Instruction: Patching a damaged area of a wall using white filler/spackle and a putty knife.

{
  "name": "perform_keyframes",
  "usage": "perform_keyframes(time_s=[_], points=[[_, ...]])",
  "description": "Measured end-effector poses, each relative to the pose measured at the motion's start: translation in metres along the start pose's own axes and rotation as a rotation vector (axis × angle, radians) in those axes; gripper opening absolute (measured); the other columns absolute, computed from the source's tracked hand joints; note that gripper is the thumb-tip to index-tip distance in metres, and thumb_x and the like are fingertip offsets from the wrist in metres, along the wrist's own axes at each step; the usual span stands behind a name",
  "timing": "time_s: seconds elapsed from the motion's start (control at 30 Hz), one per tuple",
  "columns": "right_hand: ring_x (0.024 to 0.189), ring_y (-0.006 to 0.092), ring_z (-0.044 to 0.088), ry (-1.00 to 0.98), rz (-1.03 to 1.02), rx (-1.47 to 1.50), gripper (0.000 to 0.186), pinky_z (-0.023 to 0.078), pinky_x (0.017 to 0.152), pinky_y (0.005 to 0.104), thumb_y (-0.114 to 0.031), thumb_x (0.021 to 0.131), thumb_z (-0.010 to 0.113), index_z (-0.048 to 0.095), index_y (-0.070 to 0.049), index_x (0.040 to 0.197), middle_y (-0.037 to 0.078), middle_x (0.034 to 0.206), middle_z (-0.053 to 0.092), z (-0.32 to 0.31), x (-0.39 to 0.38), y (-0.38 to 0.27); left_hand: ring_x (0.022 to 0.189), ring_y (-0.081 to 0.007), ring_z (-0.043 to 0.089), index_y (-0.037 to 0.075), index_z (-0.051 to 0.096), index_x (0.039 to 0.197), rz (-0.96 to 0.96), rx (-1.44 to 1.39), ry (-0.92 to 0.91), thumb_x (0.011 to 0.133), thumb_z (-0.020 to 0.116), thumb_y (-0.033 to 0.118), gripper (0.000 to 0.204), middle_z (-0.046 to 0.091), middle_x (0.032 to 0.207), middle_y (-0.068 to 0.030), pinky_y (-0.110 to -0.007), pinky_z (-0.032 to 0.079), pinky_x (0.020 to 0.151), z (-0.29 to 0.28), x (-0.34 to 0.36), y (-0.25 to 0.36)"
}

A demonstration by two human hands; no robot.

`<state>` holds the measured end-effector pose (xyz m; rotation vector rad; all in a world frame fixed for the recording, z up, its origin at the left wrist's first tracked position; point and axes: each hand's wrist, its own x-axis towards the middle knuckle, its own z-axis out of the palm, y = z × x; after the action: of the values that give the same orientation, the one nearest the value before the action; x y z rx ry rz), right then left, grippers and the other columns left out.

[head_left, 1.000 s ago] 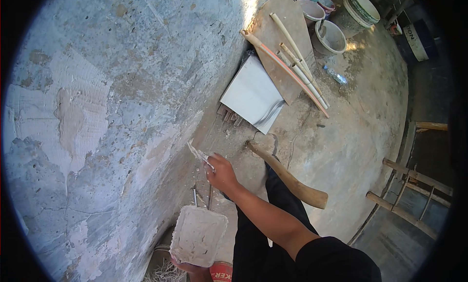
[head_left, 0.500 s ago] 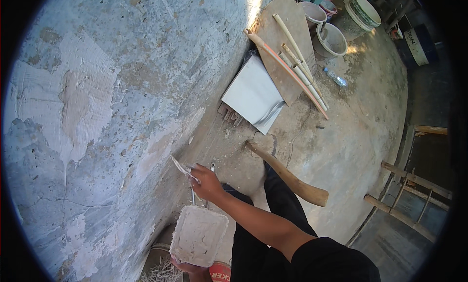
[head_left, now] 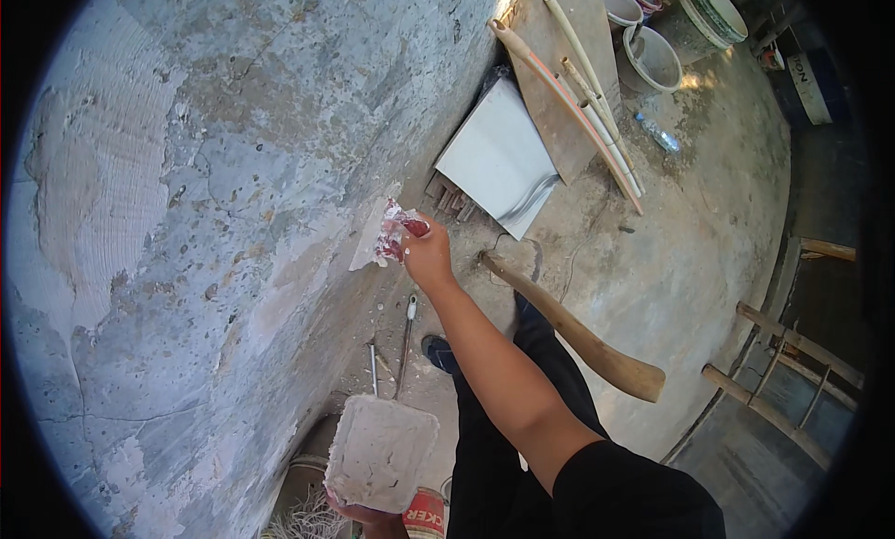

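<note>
Firstly, confirm the grip: the right hand (head_left: pixel 429 252) has its fingers wrapped around the red, paste-smeared handle of the scraper (head_left: pixel 392 233), whose pale blade (head_left: pixel 369 244) appears to lie against the lower part of the wall (head_left: pixel 233 231). The left hand (head_left: pixel 352 511) supports the square tub (head_left: pixel 337 446) from its near edge; its fingers are mostly hidden, so whether they clench or merely cradle cannot be told. For an even stroke, set the blade edge at a shallow angle, apply uniform pressure across its full width, and feather the borders of the paler patches (head_left: pixel 117 166). Hold the tub level, with its pale compound (head_left: pixel 382 455) facing up, and near the stroke to limit drips. Observe the edges: the corner of the white panel (head_left: pixel 499 157) and the stacked brown pieces (head_left: pixel 453 201) lie just beyond the right hand, limiting forward travel along the wall's base. Two slim tools (head_left: pixel 406 343) lie on the floor (head_left: pixel 699 287) between the tub and the right hand, near the dark shoe (head_left: pixel 436 351). The curved wooden piece (head_left: pixel 583 329) bounds the right side; past it, the concrete floor spreads out and gives the widest room for stepping.
</note>
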<state>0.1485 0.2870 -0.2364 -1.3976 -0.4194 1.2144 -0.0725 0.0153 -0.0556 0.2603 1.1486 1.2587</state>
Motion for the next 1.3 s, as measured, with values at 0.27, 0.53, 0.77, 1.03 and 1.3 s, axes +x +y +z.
perform_keyframes(time_s=[0.27,0.53,0.77,1.03,1.3], points=[[0.071,0.014,0.063,-0.01,0.22,0.225,0.012,0.054,0.066,0.0312,-0.001,0.087,0.061,0.065,0.001,0.098,0.005,0.086,0.066,-0.057,-0.007,0.039,0.13,-0.0419,0.04,0.012,0.039,0.144,0.017,0.018,0.012,0.084,0.042,0.066,0.08,0.038,0.147,-0.0134,-0.065,0.036,0.101,-0.03,-0.004,0.001],[0.069,0.0135,0.061,-0.019,0.279,0.568,0.011,0.053,0.063,0.0313,-0.011,0.09,0.066,0.064,0.0,0.092,0.004,0.08,0.063,0.006,0.002,-0.021,0.131,-0.0419,0.039,0.012,0.04,0.143,0.003,-0.009,0.037,0.084,0.043,0.066,0.081,0.038,0.148,-0.0131,-0.065,0.035,0.102,-0.003,0.006,0.002],[0.073,0.0154,0.063,-0.051,0.482,0.384,0.011,0.056,0.067,0.0322,-0.006,0.09,0.062,0.065,0.001,0.098,0.005,0.085,0.065,-0.047,-0.016,0.05,0.132,-0.0419,0.038,0.011,0.038,0.144,-0.021,-0.003,-0.031,0.085,0.042,0.065,0.08,0.037,0.148,-0.0133,-0.065,0.033,0.104,0.002,0.003,0.006],[0.07,0.016,0.061,-0.076,0.423,0.722,0.012,0.054,0.064,0.032,-0.011,0.094,0.058,0.062,0.0,0.097,0.006,0.084,0.063,0.011,-0.001,0.01,0.132,-0.0408,0.039,0.01,0.038,0.145,-0.001,-0.011,-0.028,0.086,0.04,0.062,0.078,0.039,0.148,-0.0138,-0.062,0.033,0.106,0.015,0.008,0.0],[0.069,0.0171,0.063,0.05,0.616,0.521,0.01,0.056,0.064,0.0333,-0.007,0.092,0.059,0.065,0.0,0.096,0.006,0.083,0.065,-0.061,-0.107,0.01,0.132,-0.0395,0.04,0.008,0.039,0.144,0.038,-0.115,-0.116,0.087,0.039,0.059,0.076,0.041,0.146,-0.014,-0.058,0.032,0.108,0.076,-0.009,0.027]])
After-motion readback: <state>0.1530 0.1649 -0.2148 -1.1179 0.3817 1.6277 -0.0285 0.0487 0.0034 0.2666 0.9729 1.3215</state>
